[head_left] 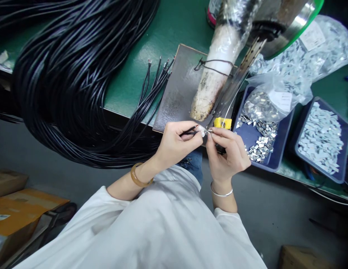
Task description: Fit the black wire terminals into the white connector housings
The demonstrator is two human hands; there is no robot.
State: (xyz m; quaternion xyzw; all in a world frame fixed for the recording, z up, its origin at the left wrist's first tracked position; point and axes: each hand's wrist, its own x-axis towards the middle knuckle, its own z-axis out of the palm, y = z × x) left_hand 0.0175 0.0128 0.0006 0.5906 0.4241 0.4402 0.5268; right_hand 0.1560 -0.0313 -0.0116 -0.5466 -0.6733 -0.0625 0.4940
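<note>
My left hand (176, 144) is closed, its thumb and fingers pinching a thin black cable (190, 131) near its end. A small white piece (202, 133) shows at those fingertips. My right hand (228, 151) meets it from the other side, thumb and forefinger pinched on a tiny silvery metal part (209, 130) at the cable end. Its exact kind is too small to make out. Just beyond the fingertips lies a yellow sponge-like block (222, 123), with a thin silver wire (232, 101) running down to it.
A large bundle of black cables (70, 74) hangs over the green table (179, 26). Above my hands a plastic-wrapped white tube (215, 74) slants over a dark plate (176, 89). Right are blue trays of metal pieces (262, 144) and pale pieces (319, 138), with plastic bags (291, 59) behind.
</note>
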